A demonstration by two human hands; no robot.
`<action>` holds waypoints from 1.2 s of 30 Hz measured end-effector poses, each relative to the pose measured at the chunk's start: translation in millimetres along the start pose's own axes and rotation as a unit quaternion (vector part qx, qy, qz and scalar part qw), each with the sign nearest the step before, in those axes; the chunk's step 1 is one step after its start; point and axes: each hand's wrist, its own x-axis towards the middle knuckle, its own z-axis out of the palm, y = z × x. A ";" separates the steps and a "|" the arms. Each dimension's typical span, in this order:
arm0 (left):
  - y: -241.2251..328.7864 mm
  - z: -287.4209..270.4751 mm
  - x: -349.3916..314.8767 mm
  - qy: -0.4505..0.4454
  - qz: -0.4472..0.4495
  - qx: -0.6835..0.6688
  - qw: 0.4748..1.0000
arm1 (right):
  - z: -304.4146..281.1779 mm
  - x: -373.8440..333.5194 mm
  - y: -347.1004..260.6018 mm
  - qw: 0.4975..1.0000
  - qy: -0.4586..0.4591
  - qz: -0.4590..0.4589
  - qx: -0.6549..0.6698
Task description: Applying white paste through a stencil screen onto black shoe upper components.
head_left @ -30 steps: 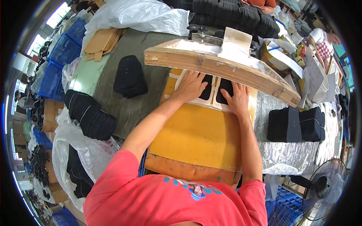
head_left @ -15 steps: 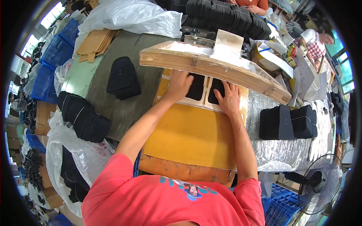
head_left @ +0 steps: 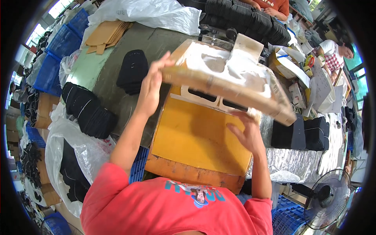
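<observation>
A wooden screen-printing frame is tilted above the yellow board, with white paste spread over its mesh. My left hand holds the frame at its left corner, fingers along the side. Upright in the frame leans a pale squeegee-like blade. Beneath the raised front edge, a white template on the board surrounds two dark fabric pieces, partly hidden by the frame. My right hand is over the board's right side, below the template, thumb and fingers apart and holding nothing; some fingertips are blurred.
Black piece stacks lie left, near left and right. Brown cut-outs and a white plastic sack are at the back. A fan stands near right. Two other people work beyond the table.
The frame has tipped lower at its front over the template. My left hand went from the fabric piece to the frame's left corner; my right hand drew back toward me off the template.
</observation>
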 end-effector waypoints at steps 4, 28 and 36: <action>-33.0 2.6 -69.2 -0.008 -0.094 -0.066 0.993 | -40.2 -5.7 -52.4 0.986 -0.102 -0.051 0.120; -68.2 30.7 -86.2 -0.017 -0.155 -0.006 0.988 | -37.5 116.0 69.3 0.967 0.140 0.007 -0.213; -64.9 19.0 -92.8 -0.003 -0.129 0.024 0.991 | -1.2 58.9 1.9 0.948 0.043 0.075 -0.306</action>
